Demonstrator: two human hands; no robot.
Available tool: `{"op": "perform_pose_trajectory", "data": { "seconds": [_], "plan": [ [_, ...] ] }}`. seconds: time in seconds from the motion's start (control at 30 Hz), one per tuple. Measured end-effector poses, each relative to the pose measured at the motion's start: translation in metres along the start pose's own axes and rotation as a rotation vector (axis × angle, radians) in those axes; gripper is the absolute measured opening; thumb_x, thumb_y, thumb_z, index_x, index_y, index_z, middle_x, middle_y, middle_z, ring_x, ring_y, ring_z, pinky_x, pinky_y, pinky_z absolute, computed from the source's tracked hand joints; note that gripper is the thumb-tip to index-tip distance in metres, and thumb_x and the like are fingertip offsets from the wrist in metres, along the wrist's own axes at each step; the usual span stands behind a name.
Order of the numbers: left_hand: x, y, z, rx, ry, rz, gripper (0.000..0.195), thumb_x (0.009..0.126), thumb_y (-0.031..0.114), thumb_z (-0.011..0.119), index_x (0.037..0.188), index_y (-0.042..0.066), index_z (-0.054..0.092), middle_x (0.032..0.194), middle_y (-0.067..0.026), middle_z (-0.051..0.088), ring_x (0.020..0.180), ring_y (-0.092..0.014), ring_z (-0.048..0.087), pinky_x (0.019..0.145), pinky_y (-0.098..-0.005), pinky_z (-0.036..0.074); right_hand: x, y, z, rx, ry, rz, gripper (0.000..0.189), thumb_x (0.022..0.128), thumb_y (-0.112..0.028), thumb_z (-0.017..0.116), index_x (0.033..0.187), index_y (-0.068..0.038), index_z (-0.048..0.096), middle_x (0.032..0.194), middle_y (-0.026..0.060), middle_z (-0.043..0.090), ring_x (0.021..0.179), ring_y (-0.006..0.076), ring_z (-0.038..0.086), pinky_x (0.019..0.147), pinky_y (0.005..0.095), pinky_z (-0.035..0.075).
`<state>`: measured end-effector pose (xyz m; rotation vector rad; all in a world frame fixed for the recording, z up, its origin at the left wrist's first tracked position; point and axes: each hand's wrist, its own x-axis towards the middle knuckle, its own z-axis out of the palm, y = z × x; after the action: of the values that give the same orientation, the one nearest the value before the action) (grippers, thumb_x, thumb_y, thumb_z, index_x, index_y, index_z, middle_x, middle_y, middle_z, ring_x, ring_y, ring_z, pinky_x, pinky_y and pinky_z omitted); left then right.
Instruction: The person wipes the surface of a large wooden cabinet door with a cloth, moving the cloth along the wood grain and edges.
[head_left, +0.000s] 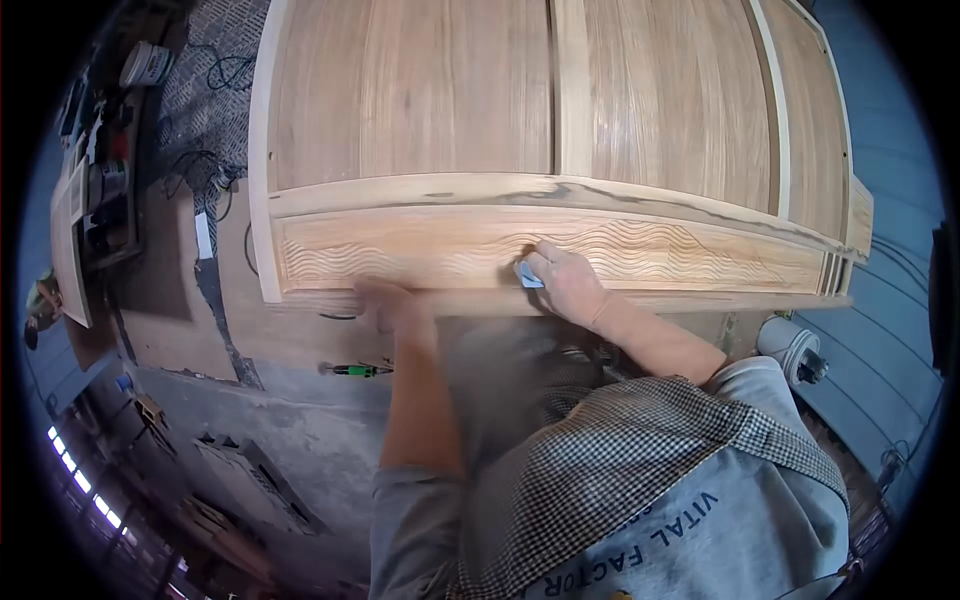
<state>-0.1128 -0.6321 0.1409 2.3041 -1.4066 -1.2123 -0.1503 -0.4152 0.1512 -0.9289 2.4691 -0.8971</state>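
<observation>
My right hand (566, 281) grips a small light-blue folded piece (529, 276), perhaps sandpaper, against a carved wooden panel (637, 244). Rows of wavy grooves run along this pale panel. Blurred, my left hand (386, 300) is at the panel's lower wooden rail (480, 301), left of the right hand; its finger positions are unclear. Above the carving, a rail with dark streaks (510, 193) borders wide flat wood panels (450, 90) of the same large piece of furniture.
A green-handled tool (360, 370) lies on the floor below the left hand. White buckets (784, 341) (148, 64) stand at right and upper left. Cables (217, 67) and cardboard sheets (180, 300) cover floor at left. Another person (43, 300) is at the far left edge, beside a wooden panel (70, 240).
</observation>
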Motion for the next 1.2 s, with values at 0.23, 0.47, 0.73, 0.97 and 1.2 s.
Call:
{"op": "perform_pose_trajectory", "data": {
  "seconds": [0.23,0.47,0.73,0.97,1.2],
  "plan": [
    [0.037,-0.028,0.007,0.727,0.043,0.431,0.041,0.092,0.032,0.029,0.117,0.002,0.042,0.112,-0.0208,0.052,0.095,-0.033,0.058,0.076,-0.0367,0.051,-0.015,0.013,-0.020,-0.119,-0.152,-0.064,0.038,0.060,-0.007,0.065,0.096,-0.008,0.053,0.084,0.0101,0.050,0.071,0.0274,0.056,0.057,0.0370,0.048],
    [0.036,-0.020,0.004,-0.254,-0.187,-0.047,0.050,0.081,0.041,0.053,0.113,0.004,0.041,0.107,-0.0188,0.053,0.093,-0.031,0.056,0.079,-0.0379,0.048,0.022,-0.010,0.025,-0.054,-0.183,-0.011,0.017,0.072,-0.011,0.053,0.089,-0.008,0.052,0.087,0.0101,0.051,0.082,0.0281,0.056,0.068,0.0371,0.048],
    [-0.025,0.014,-0.003,-0.177,0.005,-0.040,0.074,0.081,0.054,0.044,0.118,-0.010,0.041,0.115,-0.0246,0.049,0.098,-0.037,0.053,0.078,-0.0410,0.049,-0.020,0.014,-0.005,-0.075,-0.193,0.018,0.022,0.075,-0.012,0.050,0.097,-0.011,0.050,0.093,0.0083,0.050,0.084,0.0263,0.057,0.066,0.0377,0.050],
    [0.023,-0.010,-0.004,1.032,-0.004,0.401,0.062,0.080,0.027,0.059,0.132,0.023,0.024,0.112,-0.0228,0.048,0.093,-0.032,0.057,0.071,-0.0364,0.052,-0.052,0.034,-0.070,-0.136,-0.312,0.132,0.019,0.076,-0.010,0.050,0.094,-0.011,0.053,0.095,0.0106,0.052,0.081,0.0296,0.058,0.066,0.0382,0.048],
    [0.008,0.001,0.001,1.791,-0.026,0.557,0.057,0.084,0.035,0.052,0.129,0.008,0.029,0.121,-0.0030,0.047,0.102,-0.020,0.054,0.078,-0.0287,0.046,-0.070,0.055,-0.058,-0.138,-0.219,0.113,0.024,0.067,-0.005,0.057,0.090,-0.006,0.051,0.090,0.0129,0.050,0.072,0.0320,0.057,0.061,0.0407,0.047]
  ]
}}
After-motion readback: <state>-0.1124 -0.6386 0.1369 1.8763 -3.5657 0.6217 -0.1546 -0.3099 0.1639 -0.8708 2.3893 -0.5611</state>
